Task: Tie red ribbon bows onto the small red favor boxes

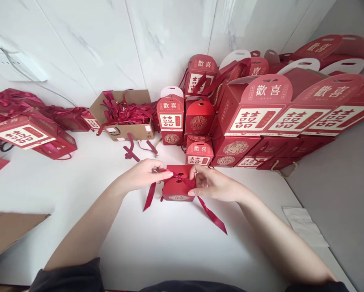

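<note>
A small red gift box (pixel 178 191) with a round gold emblem stands on the white table in front of me. Dark red ribbon (pixel 179 177) passes through the holes in its top flaps and is knotted there. My left hand (pixel 147 174) pinches the ribbon on the left of the knot, thumb and fingers together. On the other side, my right hand (pixel 210 183) has its fingers curled round the ribbon close to the box top. Both loose ribbon tails hang down, one left of the box and one to the right.
Behind, a cardboard box (pixel 130 132) holds a heap of red ribbons. Stacked red gift boxes (pixel 261 109) fill the back right; more ribboned boxes (pixel 26 129) lie at left. Ribbon scraps (pixel 131 152), white tissues (pixel 305 225) and a cardboard flap (pixel 11 231) are also around.
</note>
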### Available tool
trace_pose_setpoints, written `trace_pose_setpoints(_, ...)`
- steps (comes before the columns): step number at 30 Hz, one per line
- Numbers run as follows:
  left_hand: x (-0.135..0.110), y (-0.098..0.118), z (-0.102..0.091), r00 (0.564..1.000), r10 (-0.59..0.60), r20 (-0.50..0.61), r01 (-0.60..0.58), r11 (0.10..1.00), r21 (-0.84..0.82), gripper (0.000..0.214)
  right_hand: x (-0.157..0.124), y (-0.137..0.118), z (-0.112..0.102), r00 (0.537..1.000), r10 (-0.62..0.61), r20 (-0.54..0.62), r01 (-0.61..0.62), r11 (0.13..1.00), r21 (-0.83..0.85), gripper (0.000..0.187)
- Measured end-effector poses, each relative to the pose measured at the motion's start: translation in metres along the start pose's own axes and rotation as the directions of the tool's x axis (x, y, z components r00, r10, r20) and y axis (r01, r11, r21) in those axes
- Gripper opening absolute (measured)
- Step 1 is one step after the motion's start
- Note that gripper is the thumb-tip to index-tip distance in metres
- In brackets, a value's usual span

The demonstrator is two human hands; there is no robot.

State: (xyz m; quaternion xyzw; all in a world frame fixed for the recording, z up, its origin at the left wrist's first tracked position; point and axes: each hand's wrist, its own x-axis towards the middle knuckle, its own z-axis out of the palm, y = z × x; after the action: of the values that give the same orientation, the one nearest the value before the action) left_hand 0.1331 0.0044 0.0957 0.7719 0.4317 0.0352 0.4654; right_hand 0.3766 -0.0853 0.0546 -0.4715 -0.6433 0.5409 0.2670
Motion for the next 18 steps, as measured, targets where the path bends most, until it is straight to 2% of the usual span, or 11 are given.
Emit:
trace_pose_setpoints(6, -0.003, 0.004, 0.000, 0.996, -0.003, 0.087, -0.003, 0.998, 0.063, 0.038, -0.002, -0.004, 0.006, 1.000, 0.002, -0.021, -0.004, 0.995, -0.098, 0.021)
trace_pose_setpoints(12, -0.001, 0.005, 0.004, 0.991, -0.014, 0.131, 0.023, 0.998, -0.067, 0.040, -0.003, -0.009, 0.000, 0.987, -0.076, -0.142, 0.045, 0.977, -0.209, 0.021)
trace_pose_setpoints(16, 0.001, 0.005, 0.005, 0.994, -0.077, 0.073, 0.084, 0.990, -0.109, 0.048, -0.005, -0.011, -0.004, 0.985, -0.049, -0.166, 0.022, 0.986, -0.163, 0.024)
trace_pose_setpoints(18, 0.002, 0.004, 0.005, 0.991, -0.103, 0.089, 0.112, 0.989, -0.101, 0.046, -0.005, -0.010, -0.006, 0.986, -0.025, -0.164, 0.011, 0.996, -0.090, 0.025)
